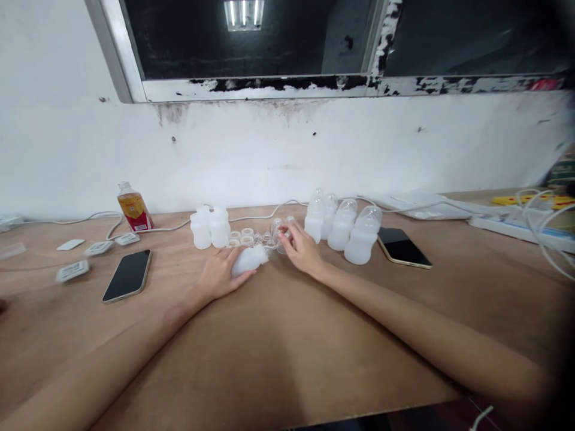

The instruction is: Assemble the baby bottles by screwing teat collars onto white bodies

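Observation:
My left hand (220, 274) is closed around a frosted white baby bottle (246, 261), which is tilted with its neck toward the right. My right hand (302, 246) reaches in at the clear dome caps (275, 225), thumb and fingers slightly apart and bent; no object shows between them. Small clear teats (259, 237) lie between the hands, partly hidden by the right fingers. Beside them, just behind the held bottle, sit several white collar rings (247, 232). Two uncapped white bottles (220, 227) stand upright behind my left hand. Several capped bottles (359, 239) stand to the right of my right hand.
One phone (127, 276) lies at left, another (404, 246) at right. A drink bottle (135, 207) stands near the wall by small white packs (72, 271). A white cable (173, 227) runs along the back. A power strip (521, 230) and plastic bag (426, 205) lie far right.

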Tool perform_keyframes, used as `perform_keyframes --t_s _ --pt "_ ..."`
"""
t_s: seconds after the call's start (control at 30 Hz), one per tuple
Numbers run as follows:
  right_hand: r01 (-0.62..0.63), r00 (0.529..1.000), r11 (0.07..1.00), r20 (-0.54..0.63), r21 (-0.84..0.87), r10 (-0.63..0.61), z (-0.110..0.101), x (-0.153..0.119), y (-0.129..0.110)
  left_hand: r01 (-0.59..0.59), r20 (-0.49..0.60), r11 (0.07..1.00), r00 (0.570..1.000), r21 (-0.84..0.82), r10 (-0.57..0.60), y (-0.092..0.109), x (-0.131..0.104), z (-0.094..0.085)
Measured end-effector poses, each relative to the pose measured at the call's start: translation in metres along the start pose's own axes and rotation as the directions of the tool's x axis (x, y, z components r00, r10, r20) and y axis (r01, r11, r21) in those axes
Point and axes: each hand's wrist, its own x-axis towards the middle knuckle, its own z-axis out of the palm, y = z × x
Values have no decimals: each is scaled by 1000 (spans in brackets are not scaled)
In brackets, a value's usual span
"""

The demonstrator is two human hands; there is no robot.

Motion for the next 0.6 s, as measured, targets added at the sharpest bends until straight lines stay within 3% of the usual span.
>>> perform_keyframes --t_s 0.07,0.13,0.27,0.37,0.43,0.53,0.6 --pt "-12 999 968 -41 -250 2 0 2 9 114 -6 990 993 -86 -114 -4 0 4" --pt "-23 999 917 16 -398 32 3 1 15 196 10 966 980 -166 -197 -8 1 6" --pt "63 986 902 164 -427 9 11 -6 9 250 21 926 967 -282 -255 -11 5 6" --pt "237 945 949 277 -208 -175 14 -12 -3 253 21 911 965 -326 -260 -11 6 5" --pt "250 936 968 256 3 -243 15 -14 -7 257 23 904 964 -341 -266 -11 7 4" --pt "41 981 921 157 388 -110 19 -13 -5 283 31 891 956 -356 -291 -12 7 4" --pt "-121 991 753 122 646 54 23 -10 1 301 45 881 951 -365 -307 -13 7 4"
